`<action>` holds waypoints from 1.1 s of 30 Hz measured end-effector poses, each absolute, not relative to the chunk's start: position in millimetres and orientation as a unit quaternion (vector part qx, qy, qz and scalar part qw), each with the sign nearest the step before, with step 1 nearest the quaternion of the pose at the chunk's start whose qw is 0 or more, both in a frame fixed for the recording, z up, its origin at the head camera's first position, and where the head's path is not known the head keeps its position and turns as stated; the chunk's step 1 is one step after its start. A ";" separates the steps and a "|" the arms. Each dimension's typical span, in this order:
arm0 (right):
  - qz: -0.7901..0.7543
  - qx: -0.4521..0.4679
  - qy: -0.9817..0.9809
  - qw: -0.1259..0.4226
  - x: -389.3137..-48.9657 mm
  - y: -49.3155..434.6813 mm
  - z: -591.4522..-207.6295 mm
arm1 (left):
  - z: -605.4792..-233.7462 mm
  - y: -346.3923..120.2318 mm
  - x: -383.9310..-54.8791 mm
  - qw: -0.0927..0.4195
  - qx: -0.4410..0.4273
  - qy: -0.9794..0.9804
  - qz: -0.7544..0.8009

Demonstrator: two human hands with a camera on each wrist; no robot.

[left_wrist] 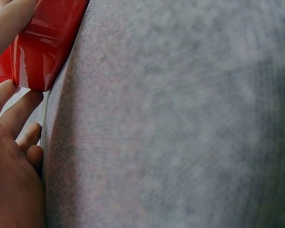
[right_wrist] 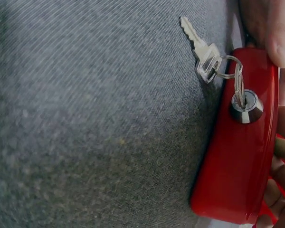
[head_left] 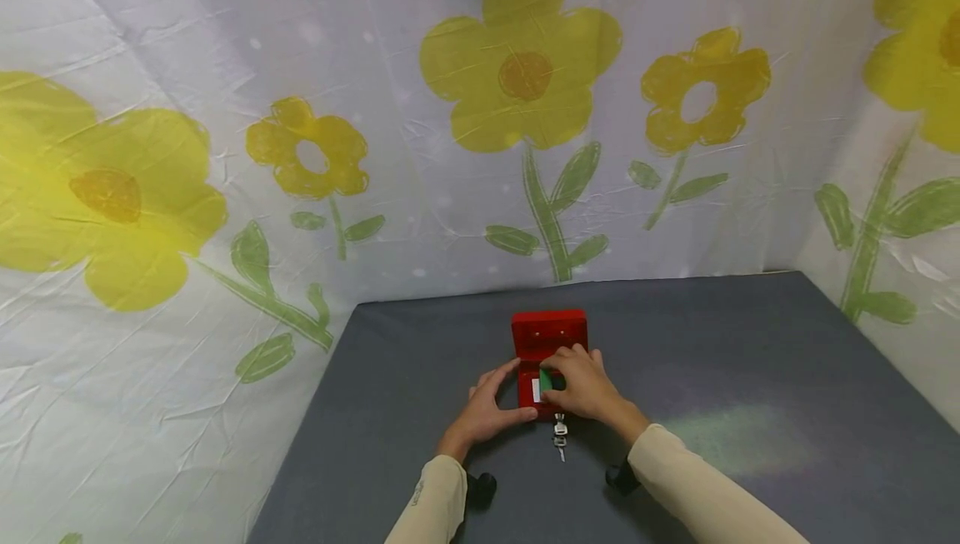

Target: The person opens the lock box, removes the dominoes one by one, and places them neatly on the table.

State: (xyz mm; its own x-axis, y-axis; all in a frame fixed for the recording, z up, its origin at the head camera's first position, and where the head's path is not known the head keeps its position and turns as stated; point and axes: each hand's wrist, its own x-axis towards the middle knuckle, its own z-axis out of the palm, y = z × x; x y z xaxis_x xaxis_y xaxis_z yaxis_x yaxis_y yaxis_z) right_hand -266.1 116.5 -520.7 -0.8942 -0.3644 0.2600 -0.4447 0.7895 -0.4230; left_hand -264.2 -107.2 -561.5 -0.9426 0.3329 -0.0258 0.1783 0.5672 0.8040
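A small red cash box (head_left: 528, 401) stands on the table with its lid (head_left: 550, 329) raised at the back. My left hand (head_left: 489, 411) grips the box's left side, thumb at the front edge and fingers toward the back corner. Over the box's inside, my right hand (head_left: 585, 381) pinches a flat green piece (head_left: 545, 381) between thumb and fingers; its kind cannot be told. Beside the green piece, a white item (head_left: 536, 391) shows in the box. A key sits in the front lock (right_wrist: 247, 107), and a second key (right_wrist: 199, 50) hangs from its ring onto the tabletop.
The dark grey tabletop (head_left: 420, 344) spreads around the box on all sides. Behind it hangs a pale cloth (head_left: 442, 219) printed with yellow flowers. Black wrist-worn devices show under both wrists, the left one (head_left: 482, 491) close over the table.
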 end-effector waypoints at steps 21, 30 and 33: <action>0.246 0.203 -0.944 0.088 -264.7 129.2 -523.0 | -564.6 -107.3 -266.2 0.093 0.128 0.879 0.449; 0.253 0.202 -0.941 0.095 -265.4 137.3 -522.0 | -562.5 -107.4 -264.9 0.093 0.132 0.879 0.448; 0.252 0.199 -0.942 0.094 -265.2 140.3 -521.9 | -562.6 -107.0 -265.2 0.092 0.131 0.880 0.448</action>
State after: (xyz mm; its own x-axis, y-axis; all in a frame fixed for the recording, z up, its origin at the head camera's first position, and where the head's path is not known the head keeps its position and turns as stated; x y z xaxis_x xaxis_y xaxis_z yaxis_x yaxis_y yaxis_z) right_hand -265.2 140.3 -521.9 -0.9034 -0.3268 0.2778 -0.4219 0.7936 -0.4384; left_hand -265.2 -107.0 -562.6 -0.9487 0.3129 -0.0451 0.1477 0.5647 0.8120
